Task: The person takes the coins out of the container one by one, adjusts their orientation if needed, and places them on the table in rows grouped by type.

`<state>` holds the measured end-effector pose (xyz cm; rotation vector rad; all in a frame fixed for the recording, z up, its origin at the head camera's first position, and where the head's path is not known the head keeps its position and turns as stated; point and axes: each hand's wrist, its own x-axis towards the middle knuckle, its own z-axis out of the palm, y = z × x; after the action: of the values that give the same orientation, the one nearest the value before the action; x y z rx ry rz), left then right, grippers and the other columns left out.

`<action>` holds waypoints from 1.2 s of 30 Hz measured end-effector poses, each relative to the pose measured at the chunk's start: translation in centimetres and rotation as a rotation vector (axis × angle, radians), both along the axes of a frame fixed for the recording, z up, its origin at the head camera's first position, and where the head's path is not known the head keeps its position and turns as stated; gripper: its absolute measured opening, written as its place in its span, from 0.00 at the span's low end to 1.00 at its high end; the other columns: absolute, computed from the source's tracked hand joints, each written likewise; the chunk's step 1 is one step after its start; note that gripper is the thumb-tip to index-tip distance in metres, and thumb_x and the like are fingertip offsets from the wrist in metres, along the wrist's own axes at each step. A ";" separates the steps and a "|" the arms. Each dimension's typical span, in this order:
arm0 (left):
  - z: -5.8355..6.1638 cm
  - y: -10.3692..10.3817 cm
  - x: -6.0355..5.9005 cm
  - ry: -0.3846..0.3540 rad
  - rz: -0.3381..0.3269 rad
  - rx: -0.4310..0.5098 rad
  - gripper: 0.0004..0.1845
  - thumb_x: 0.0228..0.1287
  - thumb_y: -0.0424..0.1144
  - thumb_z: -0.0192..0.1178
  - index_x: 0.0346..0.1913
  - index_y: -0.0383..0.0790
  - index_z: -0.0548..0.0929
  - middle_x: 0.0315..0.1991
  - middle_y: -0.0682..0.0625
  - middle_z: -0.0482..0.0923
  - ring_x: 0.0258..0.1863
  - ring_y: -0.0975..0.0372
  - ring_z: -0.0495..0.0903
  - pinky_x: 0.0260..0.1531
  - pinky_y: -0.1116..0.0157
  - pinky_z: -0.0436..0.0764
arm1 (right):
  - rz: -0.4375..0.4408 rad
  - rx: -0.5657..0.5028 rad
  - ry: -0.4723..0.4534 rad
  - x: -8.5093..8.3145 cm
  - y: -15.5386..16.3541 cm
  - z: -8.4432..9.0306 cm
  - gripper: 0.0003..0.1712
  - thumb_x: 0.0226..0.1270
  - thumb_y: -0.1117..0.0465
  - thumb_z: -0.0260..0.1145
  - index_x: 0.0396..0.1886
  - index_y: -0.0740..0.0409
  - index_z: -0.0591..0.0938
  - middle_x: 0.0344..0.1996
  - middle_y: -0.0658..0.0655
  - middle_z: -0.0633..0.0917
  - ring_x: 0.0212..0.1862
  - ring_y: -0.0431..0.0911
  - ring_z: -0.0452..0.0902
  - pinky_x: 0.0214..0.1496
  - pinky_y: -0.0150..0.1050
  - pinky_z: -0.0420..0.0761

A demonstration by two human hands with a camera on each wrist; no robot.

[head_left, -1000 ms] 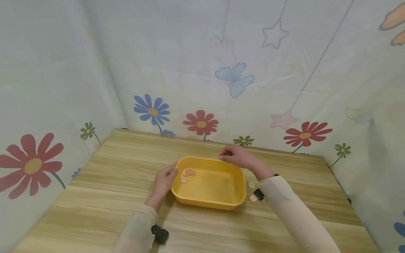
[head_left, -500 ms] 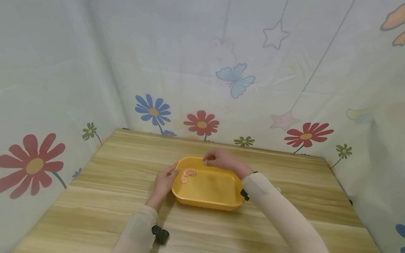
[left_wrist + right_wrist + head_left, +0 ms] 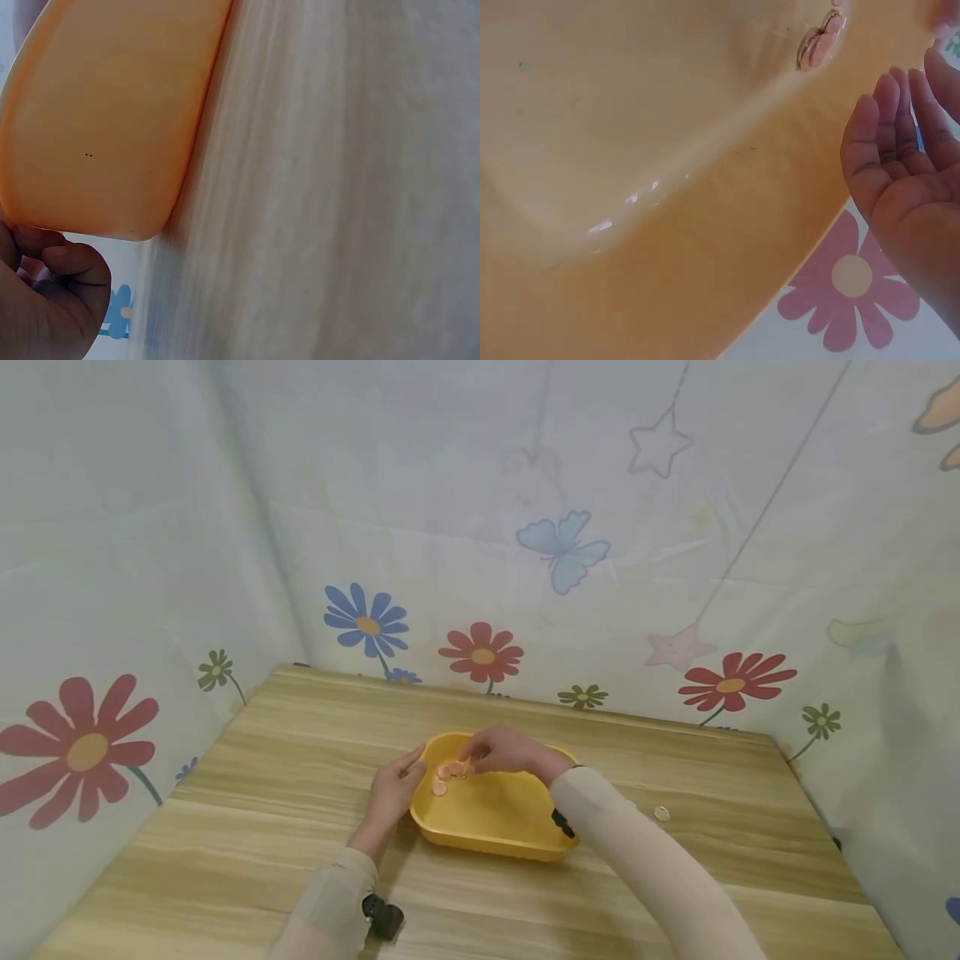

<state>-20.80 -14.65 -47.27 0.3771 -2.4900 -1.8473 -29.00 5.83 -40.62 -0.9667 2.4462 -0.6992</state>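
Observation:
A yellow plastic tray (image 3: 495, 843) lies on the wooden table. My left hand (image 3: 392, 792) holds its left end by the rim; in the left wrist view that hand (image 3: 56, 300) has curled fingers at the tray's corner. Several copper-coloured coins (image 3: 439, 788) lie inside the tray near its left end. Over the tray, close to these coins, my right hand (image 3: 506, 752) pinches a small coin between thumb and fingertips, mostly hidden. In the right wrist view, the right hand (image 3: 907, 157) is beside the tray wall (image 3: 705, 247), with the coins (image 3: 821, 45) just beyond.
A pale gold coin (image 3: 662, 813) lies on the table (image 3: 225, 827) right of the tray, partly beside the right sleeve (image 3: 637, 852). A flower-printed cloth wall (image 3: 450, 527) stands along the table's back and sides.
My right hand has moved left from the tray's back right rim and down into the tray, toward the coins. The left hand stays on the rim.

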 end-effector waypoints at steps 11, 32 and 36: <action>0.1 0.2 0.0 0.003 0.008 -0.011 0.24 0.77 0.41 0.55 0.72 0.45 0.73 0.70 0.34 0.72 0.70 0.40 0.73 0.68 0.48 0.78 | 0.016 -0.017 -0.078 -0.6 -1.8 -2.0 0.15 0.69 0.66 0.69 0.54 0.59 0.87 0.45 0.58 0.89 0.38 0.39 0.78 0.41 0.26 0.80; 0.3 0.3 0.1 0.023 0.019 -0.017 0.23 0.77 0.41 0.55 0.71 0.43 0.74 0.69 0.34 0.74 0.69 0.40 0.75 0.67 0.48 0.79 | -0.040 -0.097 -0.110 0.1 -3.5 -5.1 0.17 0.61 0.70 0.73 0.50 0.66 0.86 0.38 0.59 0.88 0.31 0.36 0.71 0.32 0.23 0.73; 0.2 0.2 0.1 0.021 0.017 -0.025 0.23 0.77 0.41 0.55 0.71 0.43 0.74 0.68 0.33 0.75 0.69 0.40 0.74 0.69 0.47 0.77 | -0.048 -0.099 -0.101 0.2 -3.7 -5.4 0.16 0.61 0.69 0.73 0.50 0.65 0.87 0.40 0.60 0.89 0.32 0.37 0.71 0.34 0.23 0.73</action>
<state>-20.68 -14.44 -47.08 0.3748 -2.4857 -1.8023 -28.79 2.13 -45.98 -0.8885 2.3728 -0.8719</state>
